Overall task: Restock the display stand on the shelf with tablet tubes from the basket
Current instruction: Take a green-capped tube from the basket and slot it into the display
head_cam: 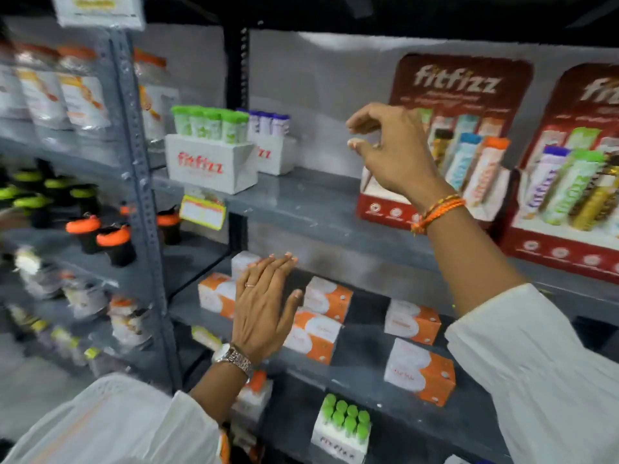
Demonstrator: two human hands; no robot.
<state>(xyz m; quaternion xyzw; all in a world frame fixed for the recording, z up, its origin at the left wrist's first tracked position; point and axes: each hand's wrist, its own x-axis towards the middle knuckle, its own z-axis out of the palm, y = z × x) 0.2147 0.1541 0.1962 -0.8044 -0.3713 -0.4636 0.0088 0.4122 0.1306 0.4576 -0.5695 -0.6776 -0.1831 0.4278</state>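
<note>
Grey metal shelving (321, 209) across the whole view, several tiers deep, a perforated upright at left. On the upper tier at right, a red fitfizz display stand (445, 95) with tall printed back card, leaning tablet tubes (482, 172) in its front tray: orange-capped, blue-capped and darker ones, the left part of the tray bare. Just beside it to the right, a second red stand (569, 242), cut by the frame edge, packed with purple-, green- and gold-toned tubes. Further left on the same tier, a white fitfizz carton (211, 165) of green-capped tubes, and behind it a second white carton (274, 155) with purple caps. One tier down, orange-and-white boxes (418, 370) scattered flat. Lower still, a small white carton of green caps (341, 430). On the left rack, blurred jars and black shakers with orange and green lids (114, 242). Basket out of sight. White sleeves on both arms. Right hand (392, 152) raised before the stand's empty left side, thumb and fingers curled into a loose open pinch, nothing between them; orange thread bands (438, 212) at the wrist. Left hand (264, 309) lower, flat and spread, palm to the shelf with the orange boxes, empty, whether touching a box unclear; a ring on one finger, a metal watch (234, 358) on the wrist.
</note>
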